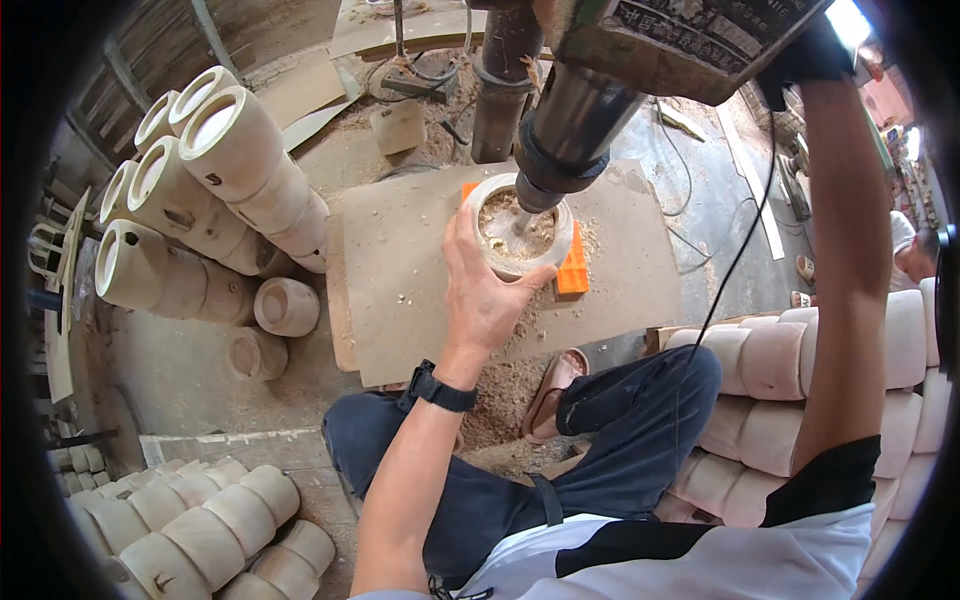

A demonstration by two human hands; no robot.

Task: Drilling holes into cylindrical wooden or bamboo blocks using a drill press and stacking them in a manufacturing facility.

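Note:
My left hand (482, 290) wraps round the near side of a round, hollow wooden pot (560, 235), thumb and fingers pressed to its outer wall. The drill press's chuck (565, 140) stands over the pot, and its bit (522, 222) reaches down inside among wood shavings. Beneath the pot lies an orange block (573, 265) on a brown board (400, 290) strewn with chips. My right hand (812, 62), in a dark glove, is raised beside the drill head (665, 45); its fingers are too dark and hidden to show what they grip.
Stacked wooden pots (235, 145) lean at the left, with more rows of wooden pieces (215, 520) at lower left and a high pile (770, 360) at right. A black cable (745, 250) hangs near my right arm. Another person (912, 250) is at the far right.

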